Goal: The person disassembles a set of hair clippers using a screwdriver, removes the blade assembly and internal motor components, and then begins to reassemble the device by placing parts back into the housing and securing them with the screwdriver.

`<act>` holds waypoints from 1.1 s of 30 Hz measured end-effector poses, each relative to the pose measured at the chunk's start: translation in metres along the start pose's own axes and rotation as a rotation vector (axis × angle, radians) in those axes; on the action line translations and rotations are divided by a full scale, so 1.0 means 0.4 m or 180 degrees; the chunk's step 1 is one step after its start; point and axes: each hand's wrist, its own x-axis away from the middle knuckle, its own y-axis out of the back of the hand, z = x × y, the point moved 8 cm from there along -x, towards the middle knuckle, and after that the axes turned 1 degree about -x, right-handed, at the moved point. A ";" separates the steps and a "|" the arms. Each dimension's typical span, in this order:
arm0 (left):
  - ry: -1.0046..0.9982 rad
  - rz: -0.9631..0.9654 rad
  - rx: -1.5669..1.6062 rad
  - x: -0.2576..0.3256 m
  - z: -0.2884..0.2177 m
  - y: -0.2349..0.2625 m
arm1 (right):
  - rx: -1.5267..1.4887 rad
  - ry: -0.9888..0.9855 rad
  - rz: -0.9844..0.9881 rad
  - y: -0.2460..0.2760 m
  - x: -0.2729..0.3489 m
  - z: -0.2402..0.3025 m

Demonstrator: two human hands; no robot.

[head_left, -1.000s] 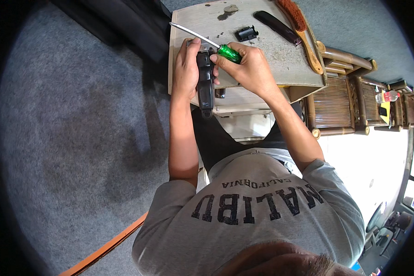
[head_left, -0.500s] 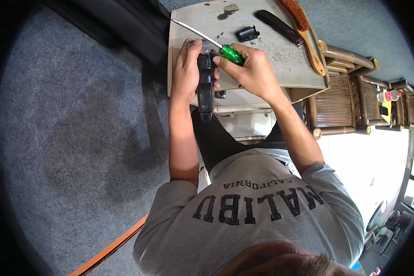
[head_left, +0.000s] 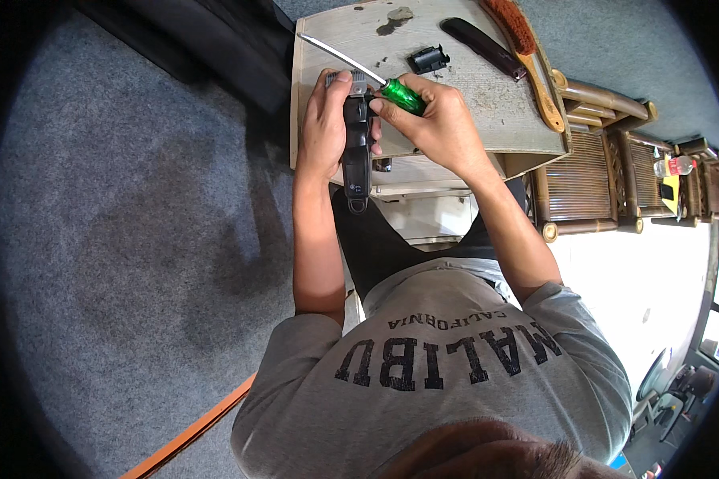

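Behind the long black clipper (head_left: 358, 152), on the pale wooden table (head_left: 503, 120), a small black plastic piece (head_left: 429, 58) lies left of a long dark-maroon shell (head_left: 483, 49), a wooden rust-bristled brush (head_left: 526, 59) rightmost; brown bamboo seats (head_left: 581, 176) stand right, perhaps touching the table.

The black hair clipper (head_left: 357, 152) lies lengthwise in the person's left grip (head_left: 323, 132), its long slim body glossy and gently contoured. Its silvery toothed blade (head_left: 359, 86) points away from the person, a thumb tip resting over part of it, while the tail end, with a small loop (head_left: 357, 206), juts toward the person past the near edge of the worktop (head_left: 487, 120). The screwdriver (head_left: 388, 86) sits in the right grip (head_left: 443, 128), with a see-through green handle and a bright metal shaft slanting leftward and away, passing just beyond the blade. From here I can't tell whether the two touch.
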 end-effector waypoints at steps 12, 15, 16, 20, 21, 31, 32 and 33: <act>0.0227 0.0232 0.0476 -0.006 0.042 0.018 | -0.0015 0.0003 -0.0041 -0.005 0.007 -0.015; -0.0164 0.0458 0.0626 -0.001 0.018 0.005 | 0.0030 -0.0058 -0.0025 -0.006 0.005 -0.025; -0.0167 0.0455 0.0627 0.002 0.017 0.005 | 0.0092 -0.0115 -0.0007 -0.007 0.005 -0.033; -0.0535 0.0706 0.0218 0.024 -0.021 -0.021 | -0.0075 0.0007 -0.0217 -0.001 0.004 -0.043; -0.0601 0.0741 0.0058 0.028 -0.027 -0.026 | -0.0177 0.0009 -0.0257 0.002 0.007 -0.038; -0.0766 0.0792 -0.0145 0.038 -0.038 -0.033 | -0.0222 -0.0288 -0.0023 0.008 0.011 -0.038; -0.0766 0.0788 -0.0144 0.037 -0.034 -0.030 | -0.0222 -0.0298 -0.0016 0.007 0.011 -0.037; -0.0806 0.0838 -0.0182 0.036 -0.030 -0.028 | -0.0222 -0.0298 -0.0013 0.008 0.011 -0.033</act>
